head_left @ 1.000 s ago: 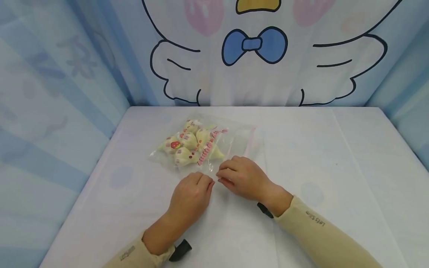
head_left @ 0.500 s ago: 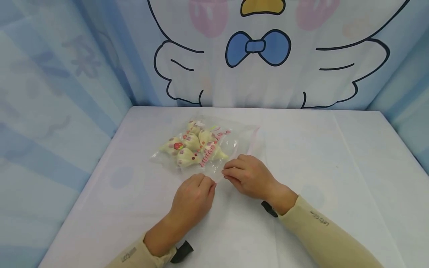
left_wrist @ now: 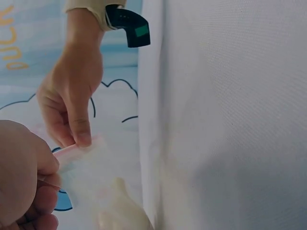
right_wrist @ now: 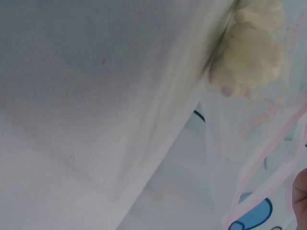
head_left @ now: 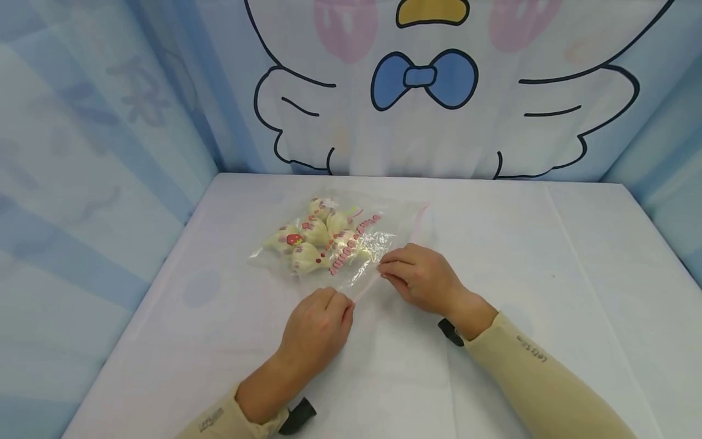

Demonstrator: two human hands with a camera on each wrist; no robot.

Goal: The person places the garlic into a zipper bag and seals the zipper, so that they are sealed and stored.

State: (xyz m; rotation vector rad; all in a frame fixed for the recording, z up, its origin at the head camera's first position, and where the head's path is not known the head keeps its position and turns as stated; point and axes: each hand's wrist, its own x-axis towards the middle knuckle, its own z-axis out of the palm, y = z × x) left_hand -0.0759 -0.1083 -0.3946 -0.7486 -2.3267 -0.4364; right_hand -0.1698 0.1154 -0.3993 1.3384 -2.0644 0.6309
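A clear zip bag (head_left: 378,242) with a pink strip at its mouth lies on the table in the head view. Inside sit several pale yellow, bulb-shaped pieces (head_left: 315,233) with small printed marks. My left hand (head_left: 317,326) pinches the near corner of the bag's mouth. Farther along that edge, my right hand (head_left: 425,277) pinches the strip between thumb and fingers; the left wrist view shows this grip too. In the right wrist view, two pink edges (right_wrist: 268,191) of the mouth stand apart, with a gap between them.
A white-covered table (head_left: 521,262) carries the bag. Behind it hangs a curtain (head_left: 422,134) printed with a cartoon figure and blue bow. Another blue patterned curtain (head_left: 99,183) runs along the left side.
My right hand has slid away from the left, rightward and slightly back along the bag's mouth. The stretch of edge between the hands has grown longer. The left hand has barely moved.
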